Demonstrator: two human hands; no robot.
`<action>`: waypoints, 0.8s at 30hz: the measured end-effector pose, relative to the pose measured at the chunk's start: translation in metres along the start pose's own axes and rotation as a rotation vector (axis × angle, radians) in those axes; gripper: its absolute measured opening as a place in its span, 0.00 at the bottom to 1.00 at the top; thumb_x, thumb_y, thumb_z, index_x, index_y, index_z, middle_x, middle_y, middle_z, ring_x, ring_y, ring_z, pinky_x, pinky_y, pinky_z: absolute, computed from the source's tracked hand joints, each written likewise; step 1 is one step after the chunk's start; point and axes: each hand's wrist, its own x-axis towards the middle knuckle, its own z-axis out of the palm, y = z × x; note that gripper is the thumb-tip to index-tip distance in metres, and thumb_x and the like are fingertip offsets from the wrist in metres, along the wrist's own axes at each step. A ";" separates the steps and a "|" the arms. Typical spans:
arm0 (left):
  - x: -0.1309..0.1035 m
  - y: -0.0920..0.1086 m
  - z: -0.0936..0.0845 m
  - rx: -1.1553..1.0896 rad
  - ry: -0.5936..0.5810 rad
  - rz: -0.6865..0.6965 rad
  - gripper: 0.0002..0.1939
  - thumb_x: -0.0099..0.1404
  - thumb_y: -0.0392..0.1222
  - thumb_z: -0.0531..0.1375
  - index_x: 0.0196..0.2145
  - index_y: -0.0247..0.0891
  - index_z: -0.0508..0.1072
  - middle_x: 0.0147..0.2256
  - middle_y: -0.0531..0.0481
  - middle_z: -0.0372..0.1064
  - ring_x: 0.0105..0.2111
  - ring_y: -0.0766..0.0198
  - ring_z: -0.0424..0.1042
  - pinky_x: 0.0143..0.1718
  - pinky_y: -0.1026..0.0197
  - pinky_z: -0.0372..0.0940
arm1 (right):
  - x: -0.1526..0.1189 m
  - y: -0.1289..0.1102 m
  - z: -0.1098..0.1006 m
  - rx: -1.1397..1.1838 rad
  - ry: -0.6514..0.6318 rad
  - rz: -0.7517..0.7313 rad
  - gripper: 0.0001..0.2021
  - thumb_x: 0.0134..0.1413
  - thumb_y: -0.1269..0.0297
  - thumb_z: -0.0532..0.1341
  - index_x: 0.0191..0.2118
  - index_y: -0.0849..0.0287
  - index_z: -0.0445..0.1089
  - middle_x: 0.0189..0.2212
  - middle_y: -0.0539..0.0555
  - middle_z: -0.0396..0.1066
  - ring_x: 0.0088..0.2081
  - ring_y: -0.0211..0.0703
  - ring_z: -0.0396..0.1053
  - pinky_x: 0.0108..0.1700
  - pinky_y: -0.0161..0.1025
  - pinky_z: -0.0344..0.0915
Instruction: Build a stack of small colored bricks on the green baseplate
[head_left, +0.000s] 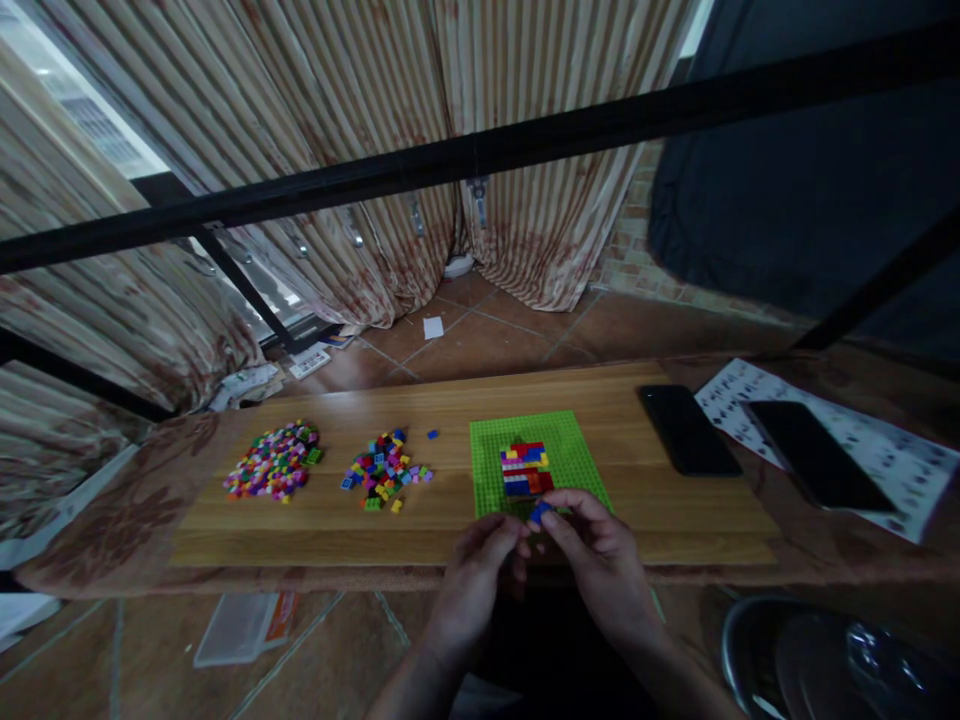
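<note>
Between the thumb and fingers of my right hand (604, 556) is a small blue toy brick (540, 513), above the near edge of a green baseplate (491, 440). Close beside it, my left hand (480, 565) has its fingertips pinched together; whether they hold a piece is too small to make out. On the baseplate, just beyond my fingers, stands a block of joined bricks (526, 468) in red, blue, white, yellow and orange. My hands cover the plate's near edge.
On the wooden board (427, 540) lie a mixed brick pile (382, 468), a heap of tiny colourful pieces (274, 460) at left and a black phone (688, 430) at right. Another dark device (817, 455) rests on a printed sheet (739, 390). A black bar (420, 165) crosses beyond.
</note>
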 end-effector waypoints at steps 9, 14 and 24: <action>0.025 0.009 0.009 0.182 -0.036 0.077 0.14 0.57 0.51 0.61 0.30 0.36 0.70 0.23 0.56 0.62 0.19 0.74 0.55 0.19 0.69 0.53 | 0.016 0.013 -0.018 -0.285 -0.002 -0.231 0.08 0.54 0.58 0.62 0.37 0.54 0.72 0.35 0.52 0.70 0.39 0.43 0.68 0.41 0.40 0.66; 0.048 0.018 0.011 0.608 0.012 0.396 0.11 0.63 0.46 0.56 0.33 0.38 0.75 0.31 0.50 0.73 0.34 0.63 0.70 0.39 0.62 0.64 | 0.038 0.010 -0.031 -0.632 -0.083 -0.493 0.07 0.59 0.62 0.58 0.40 0.51 0.73 0.40 0.54 0.69 0.42 0.44 0.69 0.43 0.42 0.66; 0.074 0.015 0.013 0.797 0.108 0.418 0.12 0.64 0.43 0.54 0.31 0.38 0.76 0.27 0.52 0.73 0.28 0.66 0.69 0.31 0.65 0.61 | 0.069 0.014 -0.034 -0.903 -0.119 -0.700 0.08 0.61 0.65 0.55 0.39 0.54 0.72 0.41 0.55 0.69 0.44 0.45 0.67 0.45 0.44 0.67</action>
